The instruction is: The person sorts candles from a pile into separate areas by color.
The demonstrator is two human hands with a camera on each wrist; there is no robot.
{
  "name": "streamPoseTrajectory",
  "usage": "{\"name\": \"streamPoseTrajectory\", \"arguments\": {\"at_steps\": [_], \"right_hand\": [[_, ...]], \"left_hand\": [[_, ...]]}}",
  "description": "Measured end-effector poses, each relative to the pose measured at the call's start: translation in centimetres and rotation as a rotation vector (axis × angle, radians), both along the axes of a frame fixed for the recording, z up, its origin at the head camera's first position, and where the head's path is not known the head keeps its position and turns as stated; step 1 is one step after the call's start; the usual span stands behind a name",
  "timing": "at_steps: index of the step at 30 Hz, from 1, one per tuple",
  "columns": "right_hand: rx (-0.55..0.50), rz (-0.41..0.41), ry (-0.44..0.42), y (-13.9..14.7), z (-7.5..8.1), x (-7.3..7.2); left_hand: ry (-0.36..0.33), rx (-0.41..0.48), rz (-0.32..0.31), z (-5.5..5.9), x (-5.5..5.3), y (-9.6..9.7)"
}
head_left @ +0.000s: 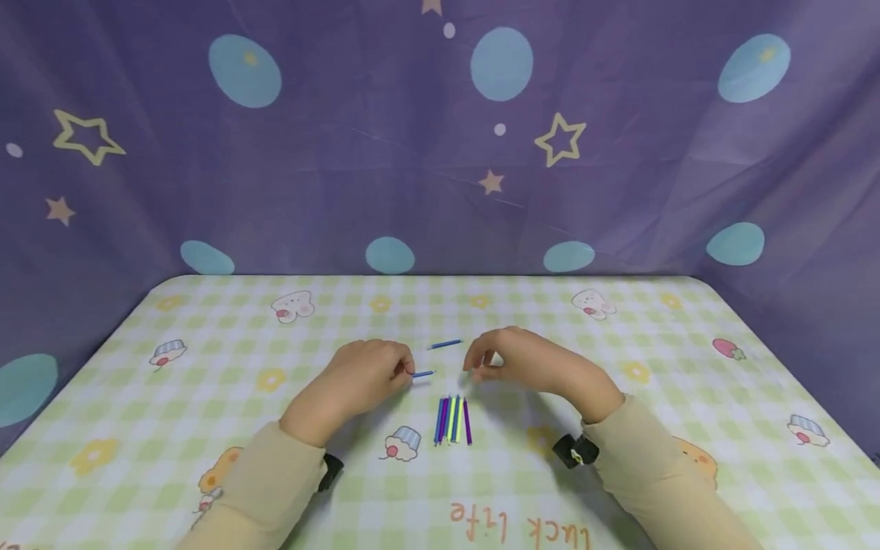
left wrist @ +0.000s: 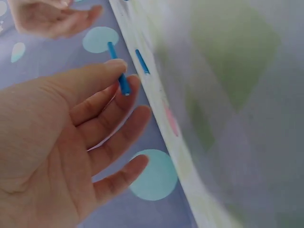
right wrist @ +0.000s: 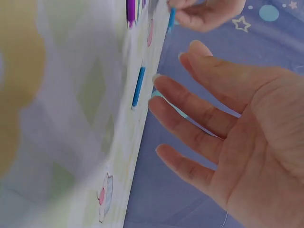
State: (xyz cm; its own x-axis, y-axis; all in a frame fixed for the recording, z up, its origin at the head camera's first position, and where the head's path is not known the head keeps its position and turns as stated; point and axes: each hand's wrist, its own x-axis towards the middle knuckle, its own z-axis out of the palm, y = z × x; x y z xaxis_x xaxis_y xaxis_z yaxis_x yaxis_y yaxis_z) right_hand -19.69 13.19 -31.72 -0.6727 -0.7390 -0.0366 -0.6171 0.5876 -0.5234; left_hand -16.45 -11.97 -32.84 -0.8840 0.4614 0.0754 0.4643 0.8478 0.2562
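Note:
Between thumb and index finger, my left hand (head_left: 367, 374) pinches a thin blue stick (left wrist: 118, 69), its other fingers loosely bent. In the head view that blue stick points right, toward my right hand (head_left: 529, 359). My right hand holds nothing; its fingers (right wrist: 190, 118) are relaxed and slightly bent above the table. A second blue stick (head_left: 445, 344) lies on the cloth beyond and between the hands. Nearer to me, a row of several thin sticks (head_left: 451, 420) in blue, purple and yellow lies side by side, with one purple stick (head_left: 467, 422) slightly apart at its right end.
A green-and-white checked cloth (head_left: 241, 412) with printed cartoons covers the table. Its far edge meets a purple curtain (head_left: 344, 176) patterned with stars and ovals. Dark bands with small devices sit on both wrists, the right one (head_left: 576, 451) showing more fully.

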Motion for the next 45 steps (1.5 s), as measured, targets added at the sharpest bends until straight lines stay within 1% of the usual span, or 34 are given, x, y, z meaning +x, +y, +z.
{"name": "streamPoseTrajectory", "arguments": {"at_steps": [5,9,12,16,21,25,28,32,35,37,40,45], "right_hand": [[-0.021,0.036,0.013,-0.2,-0.6,1.2],[-0.008,0.070,0.016,-0.7,-0.8,1.8],[0.015,0.086,0.015,-1.1,-0.9,1.9],[0.043,0.087,0.009,-1.5,-1.4,1.9],[0.053,0.094,0.015,-1.7,-1.8,1.8],[0.063,0.098,0.035,-1.9,-1.9,1.8],[0.085,0.097,0.056,-2.0,-1.9,1.9],[0.105,0.089,0.089,-2.1,-2.0,2.2],[0.106,0.096,0.107,-2.1,-1.9,2.3],[0.108,0.105,0.109,-2.1,-1.9,2.3],[0.116,0.116,0.113,-2.1,-1.9,2.4],[0.131,0.113,0.124,-2.2,-1.9,2.5]], "left_hand": [[-0.030,-0.012,0.028,-0.6,-1.6,0.9],[-0.065,-0.020,0.053,-0.6,-3.2,1.9],[-0.083,-0.017,0.079,-0.5,-4.2,2.5],[-0.102,-0.003,0.117,-0.5,-4.9,3.1],[-0.115,0.027,0.148,-0.7,-5.2,3.7],[-0.118,0.001,0.169,-0.7,-5.0,4.2],[-0.119,-0.031,0.164,-0.7,-4.9,4.3],[-0.107,-0.050,0.149,-0.9,-4.8,4.3],[-0.104,-0.057,0.155,-0.9,-4.8,4.3],[-0.114,-0.060,0.157,-0.8,-4.8,4.3],[-0.147,-0.071,0.165,-0.5,-4.8,4.1],[-0.225,-0.096,0.223,0.2,-4.7,2.7]]}}
